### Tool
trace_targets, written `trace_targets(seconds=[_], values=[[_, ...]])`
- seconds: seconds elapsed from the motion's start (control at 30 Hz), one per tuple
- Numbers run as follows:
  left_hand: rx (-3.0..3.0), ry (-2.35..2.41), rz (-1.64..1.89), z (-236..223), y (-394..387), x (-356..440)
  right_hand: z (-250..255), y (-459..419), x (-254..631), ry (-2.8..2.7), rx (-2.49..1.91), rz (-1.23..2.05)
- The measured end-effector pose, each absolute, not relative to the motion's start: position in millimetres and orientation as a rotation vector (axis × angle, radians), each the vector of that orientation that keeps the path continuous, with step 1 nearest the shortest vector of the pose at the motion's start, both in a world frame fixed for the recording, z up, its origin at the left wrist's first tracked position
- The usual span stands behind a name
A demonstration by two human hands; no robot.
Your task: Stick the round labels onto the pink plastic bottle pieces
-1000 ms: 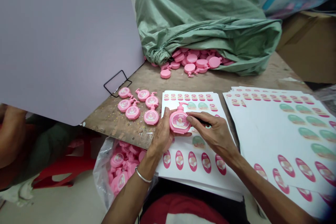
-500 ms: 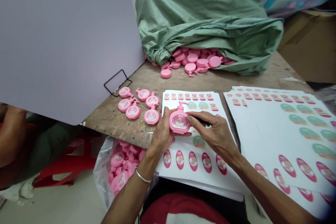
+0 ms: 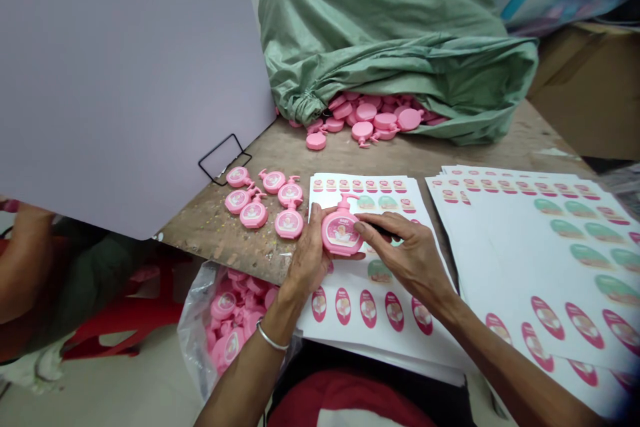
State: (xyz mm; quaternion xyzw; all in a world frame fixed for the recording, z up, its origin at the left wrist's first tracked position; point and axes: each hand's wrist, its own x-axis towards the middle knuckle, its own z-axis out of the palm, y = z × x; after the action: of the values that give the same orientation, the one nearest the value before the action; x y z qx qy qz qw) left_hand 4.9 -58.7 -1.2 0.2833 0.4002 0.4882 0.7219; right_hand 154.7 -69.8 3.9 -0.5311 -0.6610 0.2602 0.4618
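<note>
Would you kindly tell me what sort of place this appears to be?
Probably a small workshop or packing room: many matching pink pump bottles spill from a green sack onto a worn wooden table, and stacked sheets of printed labels lie nearer the person.

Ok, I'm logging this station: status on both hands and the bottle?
Left hand gripping pink pump bottle, label showing. Right hand touching its right edge. Sticker sheet underneath, nothing visibly blocking.

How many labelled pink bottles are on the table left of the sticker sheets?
6. Left cluster: back-left bottle, mid-left bottle, front-left bottle. Right cluster: back-right bottle, mid-right bottle, front-right bottle. The grey panel could hide more.
</note>
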Motion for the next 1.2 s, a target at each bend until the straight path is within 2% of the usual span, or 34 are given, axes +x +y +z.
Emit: trace_targets(seconds=[0.33,0.53,0.7,0.8,0.9,1.0,1.2], values=[[0.761,0.867,1.067,-0.4,-64.2,2.1,2.9,-69.0,154.4,-1.704,-1.319,0.557],[0.806,0.910,1.090,-4.1,-67.1,4.2,6.0,-70.5,157.3,-1.876,-1.539,0.061],[0.897,1.272,1.178,-13.2,-76.4,9.5,-10.9,-66.9,137.1,-1.656,-1.447,0.442],[0.888,1.415,1.229,-18.5,-76.1,-1.1,-21.8,-55.6,135.6,-1.561,-1.510,0.520],[0.988,1.574,1.281,-21.1,-65.9,-35.7,-25.0,-26.8,151.1,-1.587,-1.544,0.525],[1.156,1.930,1.338,-27.8,-54.2,-81.5,-23.5,24.9,162.7,-1.737,-1.624,0.496],[1.293,2.162,0.986,-59.5,-45.8,-120.6,-34.4,156.3,128.4,-1.877,-1.786,0.364]])
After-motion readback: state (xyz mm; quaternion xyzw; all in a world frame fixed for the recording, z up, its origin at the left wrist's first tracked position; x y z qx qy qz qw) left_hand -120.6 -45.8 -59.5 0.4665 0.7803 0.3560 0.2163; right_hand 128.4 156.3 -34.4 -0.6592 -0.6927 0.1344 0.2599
